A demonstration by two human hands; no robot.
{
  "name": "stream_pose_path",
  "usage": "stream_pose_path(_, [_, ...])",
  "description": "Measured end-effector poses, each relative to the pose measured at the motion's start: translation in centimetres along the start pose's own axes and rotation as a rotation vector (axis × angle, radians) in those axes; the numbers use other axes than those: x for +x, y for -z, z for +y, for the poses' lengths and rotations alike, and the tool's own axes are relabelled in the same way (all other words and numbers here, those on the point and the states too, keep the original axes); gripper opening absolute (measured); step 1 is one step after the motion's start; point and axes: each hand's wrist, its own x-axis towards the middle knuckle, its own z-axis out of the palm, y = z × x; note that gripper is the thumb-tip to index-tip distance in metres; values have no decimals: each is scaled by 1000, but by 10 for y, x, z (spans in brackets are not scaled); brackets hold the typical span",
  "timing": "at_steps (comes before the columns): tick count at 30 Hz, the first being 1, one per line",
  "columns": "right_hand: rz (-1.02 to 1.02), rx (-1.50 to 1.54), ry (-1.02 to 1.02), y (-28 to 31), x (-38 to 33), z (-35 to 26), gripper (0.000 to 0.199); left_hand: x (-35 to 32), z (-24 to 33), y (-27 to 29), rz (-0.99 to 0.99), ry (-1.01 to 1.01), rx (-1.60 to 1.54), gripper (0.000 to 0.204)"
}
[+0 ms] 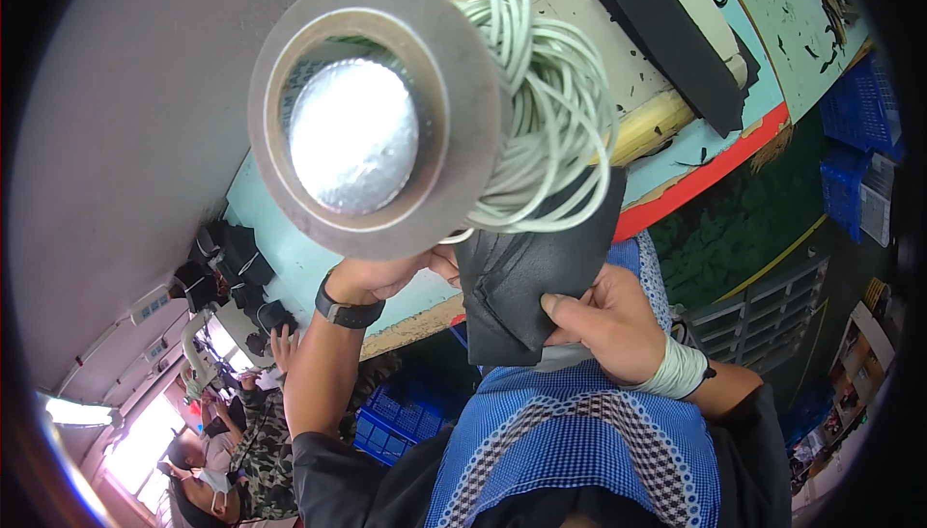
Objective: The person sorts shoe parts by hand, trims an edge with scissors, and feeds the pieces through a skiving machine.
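Observation:
My right hand [606,323] pinches several flat black leather-like pieces [521,287] between thumb and fingers at their lower right edge. They hang layered over my lap, above the blue checked apron [570,431]. My left hand [401,275], a black watch on its wrist, has curled fingers at the upper left edge of the same pieces; its fingertips are partly hidden. A large grey disc-shaped spool [468,113] with a shiny silver round top and a coil of pale green cord [550,113] cover the area above my hands. Pale wrapping circles my right wrist.
A stack of black pieces [666,41] lies on a cream machine bed at the far right. The light-blue table [290,258] has a red front edge [705,176]. Blue crates [859,113] stand right; another crate [401,422] sits below the table. People [241,460] work at lower left.

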Motion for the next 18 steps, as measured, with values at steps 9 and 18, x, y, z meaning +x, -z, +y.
stream_pose_path(9, [2,-9,296,12,-8,1,45,12,-28,-8,59,-222,-180,22])
stream_pose_path(18, [1040,-1670,1439,84,30,-113,45,7,-24,-19,106,-273,-98,14])
